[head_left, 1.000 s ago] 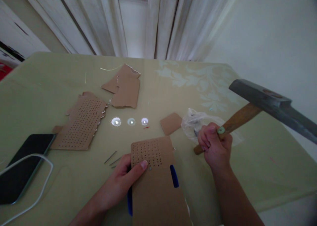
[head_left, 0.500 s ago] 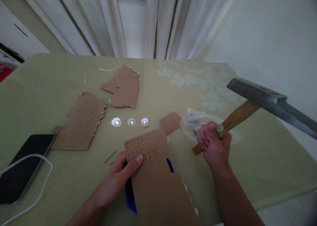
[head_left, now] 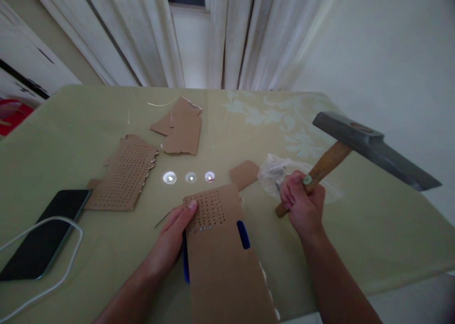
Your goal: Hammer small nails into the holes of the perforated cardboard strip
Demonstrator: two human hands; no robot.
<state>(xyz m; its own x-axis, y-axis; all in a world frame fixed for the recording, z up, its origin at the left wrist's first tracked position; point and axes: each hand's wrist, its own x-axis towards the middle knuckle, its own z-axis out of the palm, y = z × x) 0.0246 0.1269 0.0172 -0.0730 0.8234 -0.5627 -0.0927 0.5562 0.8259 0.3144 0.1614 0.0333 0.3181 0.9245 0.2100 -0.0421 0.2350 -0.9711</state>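
Note:
My left hand (head_left: 176, 229) grips the left edge of a long cardboard piece (head_left: 227, 276), its thumb lying on top near the far corner. Rows of small holes cover the far end of this cardboard, and a few nail heads (head_left: 205, 229) show along the nearest row. Something blue (head_left: 243, 235) appears through a slot at the right and under the left edge. My right hand (head_left: 304, 205) is wrapped round the wooden handle of a hammer (head_left: 366, 137), whose grey metal head is raised above the table. Left of my left hand lies a thin nail (head_left: 162, 220).
Another hole-punched cardboard (head_left: 122, 177) lies left, beside a black phone (head_left: 46, 234) and a white cable (head_left: 78, 248). Cardboard scraps (head_left: 183, 134) sit farther back. A smaller scrap (head_left: 244, 174) and a clear plastic bag (head_left: 273, 172) are near my right hand, on the green table (head_left: 355, 248).
My left thumb has slid from the nail heads to the cardboard's far left corner. The cardboard has turned slightly. The hammer has shifted a little left, and the view has tilted up slightly.

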